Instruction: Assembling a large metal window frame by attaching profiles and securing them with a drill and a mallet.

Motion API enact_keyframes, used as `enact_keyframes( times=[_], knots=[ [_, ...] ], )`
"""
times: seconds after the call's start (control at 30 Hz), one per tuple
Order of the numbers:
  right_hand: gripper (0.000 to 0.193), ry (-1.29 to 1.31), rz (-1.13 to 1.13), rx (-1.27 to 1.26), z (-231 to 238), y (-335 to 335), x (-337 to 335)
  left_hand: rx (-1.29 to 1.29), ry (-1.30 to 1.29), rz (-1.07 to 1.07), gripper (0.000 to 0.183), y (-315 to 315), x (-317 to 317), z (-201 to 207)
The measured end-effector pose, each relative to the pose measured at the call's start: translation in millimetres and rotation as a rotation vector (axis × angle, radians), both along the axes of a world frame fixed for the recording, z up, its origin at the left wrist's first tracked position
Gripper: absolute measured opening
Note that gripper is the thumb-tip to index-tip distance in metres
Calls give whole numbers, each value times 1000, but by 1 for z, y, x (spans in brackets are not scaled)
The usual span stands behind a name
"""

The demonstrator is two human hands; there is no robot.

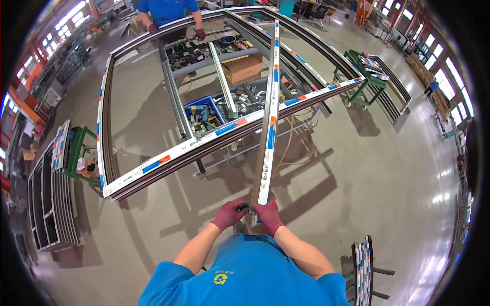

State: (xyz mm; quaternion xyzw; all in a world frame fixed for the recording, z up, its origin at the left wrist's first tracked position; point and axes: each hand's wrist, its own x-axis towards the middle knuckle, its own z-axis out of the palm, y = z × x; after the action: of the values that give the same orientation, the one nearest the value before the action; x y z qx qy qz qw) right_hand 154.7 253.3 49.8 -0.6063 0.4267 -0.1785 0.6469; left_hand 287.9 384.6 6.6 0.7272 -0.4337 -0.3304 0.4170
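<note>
A long aluminium profile (269, 153), wrapped in white film with blue and orange marks, slants away from me and crosses over a large window frame (178, 151). My right hand (269, 215), in a dark red glove, is closed around the profile's near end. My left hand (228, 214), gloved alike, has its fingers bent together at the same end. Something small and dark lies between its fingertips, too hidden to name. The profile's far end reaches past the middle of the frame.
Beneath the frame are tool trays, a blue bin (219, 115) and a cardboard box (243, 69). Across it stands a co-worker in blue (168, 10), gloved hands near the far edge. Green carts (76, 148) flank it; stacked profiles (362, 270) stand at lower right.
</note>
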Motion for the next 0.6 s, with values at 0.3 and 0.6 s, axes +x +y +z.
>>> enact_keyframes(
  times=[0.3, 0.6],
  knots=[
    [74, 64, 28, -49, 22, -14, -18, 21, -38, 93, 23, -12, -17, -31],
    [80, 80, 118, -60, 18, -58, -25, 97, 104, 283, 34, -25, 22, -6]
  ],
)
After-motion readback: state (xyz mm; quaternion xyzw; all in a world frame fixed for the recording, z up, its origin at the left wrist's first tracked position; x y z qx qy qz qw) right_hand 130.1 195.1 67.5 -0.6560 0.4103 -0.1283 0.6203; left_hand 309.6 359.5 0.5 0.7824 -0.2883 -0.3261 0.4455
